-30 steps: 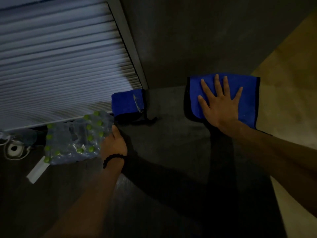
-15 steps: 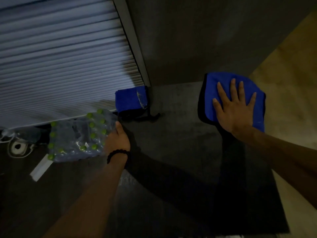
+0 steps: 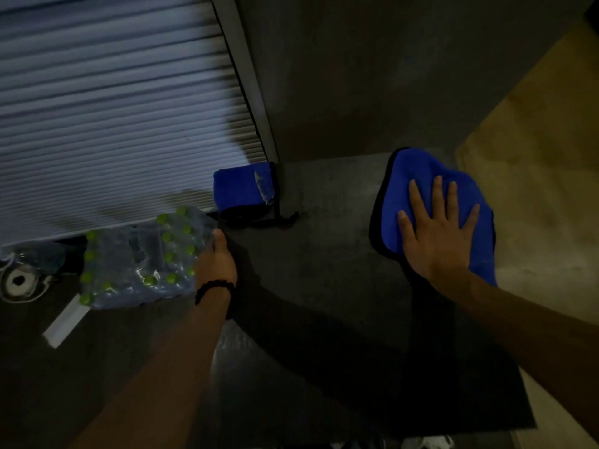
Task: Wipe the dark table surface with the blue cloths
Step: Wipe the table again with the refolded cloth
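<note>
Two hands work: the right hand [image 3: 436, 234], fingers spread, presses a blue cloth [image 3: 431, 176] flat at the counter's [image 3: 324, 254] far right edge (mid-wipe, I judge), the left hand [image 3: 215, 260] rests against a bottle pack [image 3: 139, 257], grip unclear, so next comes a sweep toward the spare cloth [image 3: 241, 186].

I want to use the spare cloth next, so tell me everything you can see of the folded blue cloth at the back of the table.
The folded cloth is bright blue and looks like soft microfibre, with a dark edge or underside showing below it. A pale, shiny patch marks its right side. It lies flat at the table's far left corner, right by the blinds and their frame. No hand touches it; the left hand sits nearer, by the bottle pack.
</note>
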A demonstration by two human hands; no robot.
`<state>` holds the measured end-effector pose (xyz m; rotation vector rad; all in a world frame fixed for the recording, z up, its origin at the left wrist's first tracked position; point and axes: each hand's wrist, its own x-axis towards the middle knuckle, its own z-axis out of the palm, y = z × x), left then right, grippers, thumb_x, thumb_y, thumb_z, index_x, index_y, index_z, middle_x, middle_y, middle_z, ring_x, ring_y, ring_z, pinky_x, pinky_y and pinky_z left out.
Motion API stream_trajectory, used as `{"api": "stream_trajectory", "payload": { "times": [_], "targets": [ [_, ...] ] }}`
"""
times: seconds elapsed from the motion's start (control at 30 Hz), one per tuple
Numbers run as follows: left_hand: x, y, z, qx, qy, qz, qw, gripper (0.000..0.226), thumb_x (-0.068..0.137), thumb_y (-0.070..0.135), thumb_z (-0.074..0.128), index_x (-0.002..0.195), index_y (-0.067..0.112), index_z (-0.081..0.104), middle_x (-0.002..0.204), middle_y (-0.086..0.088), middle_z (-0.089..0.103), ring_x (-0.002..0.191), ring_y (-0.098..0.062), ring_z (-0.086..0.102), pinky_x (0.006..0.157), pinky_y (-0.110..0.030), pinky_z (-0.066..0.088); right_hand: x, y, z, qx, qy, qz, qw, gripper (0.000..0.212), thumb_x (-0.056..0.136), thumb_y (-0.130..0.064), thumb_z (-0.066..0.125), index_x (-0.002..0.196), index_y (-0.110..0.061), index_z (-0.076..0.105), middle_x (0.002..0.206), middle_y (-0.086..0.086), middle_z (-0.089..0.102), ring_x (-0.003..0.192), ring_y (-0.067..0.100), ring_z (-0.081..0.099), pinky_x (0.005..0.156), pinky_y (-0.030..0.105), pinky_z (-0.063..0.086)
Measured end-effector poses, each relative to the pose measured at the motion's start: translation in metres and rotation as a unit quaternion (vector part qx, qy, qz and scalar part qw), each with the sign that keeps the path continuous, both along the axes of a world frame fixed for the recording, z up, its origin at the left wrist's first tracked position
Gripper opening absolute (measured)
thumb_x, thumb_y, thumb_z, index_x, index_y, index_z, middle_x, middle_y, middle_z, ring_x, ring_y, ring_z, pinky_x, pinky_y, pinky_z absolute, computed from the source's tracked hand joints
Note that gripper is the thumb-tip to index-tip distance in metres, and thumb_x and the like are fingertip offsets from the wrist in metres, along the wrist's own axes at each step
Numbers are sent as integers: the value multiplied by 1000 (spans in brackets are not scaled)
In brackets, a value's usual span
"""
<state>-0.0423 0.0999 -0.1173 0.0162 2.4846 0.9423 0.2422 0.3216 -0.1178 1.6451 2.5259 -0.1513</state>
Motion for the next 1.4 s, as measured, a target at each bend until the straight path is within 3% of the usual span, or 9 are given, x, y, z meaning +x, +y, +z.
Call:
{"api": "stream_trajectory", "payload": {
  "times": [0.3,0.37,0.47,0.6,0.87,1.17,1.4],
  "targets": [
    [-2,-4,-4,44,-16,15,999,69,95,62,25,143,15,38,147,-14,40,131,-32,40,112,-43,26,-6,-36,-2,2,-1,-8,1000,72,94,-69,-10,158,-36,-15,170,5,-6,155,31,-7,119,68,0],
    [0,-4,-5,56,-6,15,998,65,97,58,24,144,14,37,148,-13,39,132,-31,39,113,-37,23,-13,-45,-1,3,-5,-3,1000,72,94,-68,-12,158,-34,-16,170,5,-6,155,31,-6,119,68,0],
    [4,-4,-2,107,8,36,994,56,101,47,26,146,14,31,149,-11,36,134,-28,34,102,-25,16,-25,-63,-1,2,-4,12,1000,72,94,-66,-12,158,-32,-16,169,5,-9,155,31,-8,118,68,0],
    [3,-7,-4,108,-26,11,994,56,101,48,25,148,18,26,153,-8,30,138,-27,29,113,-36,17,-43,-82,1,-7,-1,38,999,74,94,-64,-9,158,-27,-15,169,7,-11,155,32,-10,118,68,-1],
    [-3,-9,-7,138,-47,43,988,57,101,47,28,148,15,26,154,-9,28,140,-27,27,114,-36,16,-74,-111,4,-10,22,108,994,71,100,-56,1,160,-19,-7,169,9,-7,155,30,-9,120,65,0],
    [-3,-8,-3,104,-80,17,991,55,104,40,21,146,5,28,152,-18,29,138,-32,29,113,-35,19,-102,-136,1,-13,33,151,988,72,102,-54,10,160,-16,-5,169,12,-7,155,32,-9,120,62,1],
    [-6,-12,-1,118,-100,-15,988,63,100,53,23,149,15,25,155,-7,27,138,-23,30,118,-37,18,-116,-151,-1,-11,47,161,986,72,101,-54,14,160,-15,0,169,13,3,155,32,-2,121,62,1]
  ]
}}
